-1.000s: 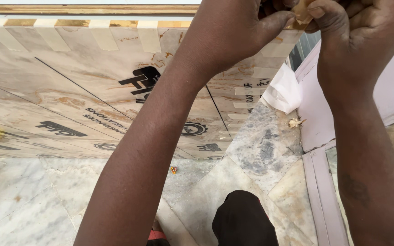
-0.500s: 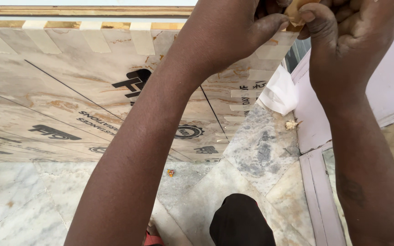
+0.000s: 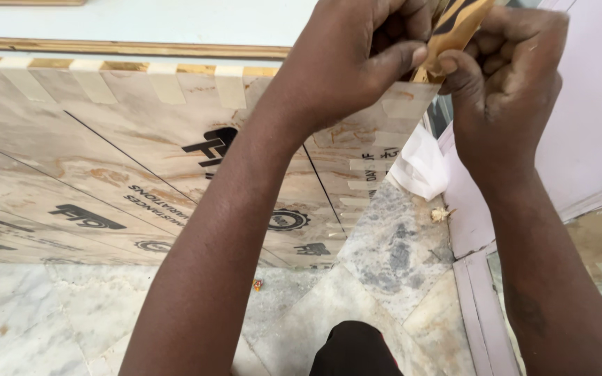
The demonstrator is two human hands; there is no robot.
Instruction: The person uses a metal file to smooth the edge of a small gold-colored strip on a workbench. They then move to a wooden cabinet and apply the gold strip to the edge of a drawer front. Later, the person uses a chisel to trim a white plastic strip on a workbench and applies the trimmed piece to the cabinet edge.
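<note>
Both my hands are raised close to the camera at the top of the head view. My left hand (image 3: 357,59) pinches a strip of tan tape or paper (image 3: 454,28) with dark markings between thumb and fingers. My right hand (image 3: 506,90) grips the same strip from the right, thumb pressed against its lower edge. Below them a printed plywood sheet (image 3: 106,167) leans on the floor, its top edge covered with short pieces of masking tape (image 3: 165,87).
A marble floor (image 3: 384,278) lies below, with a crumpled white paper (image 3: 419,167) and a small wood scrap (image 3: 442,214) by a pale pink wall and skirting (image 3: 593,139). A tiny red bit (image 3: 257,284) lies on the floor. My dark-clad knee (image 3: 357,348) shows at the bottom.
The view has tilted so my hands sit lower in the frame, showing more of the strip they grip. The plywood sheet and floor debris have not moved.
</note>
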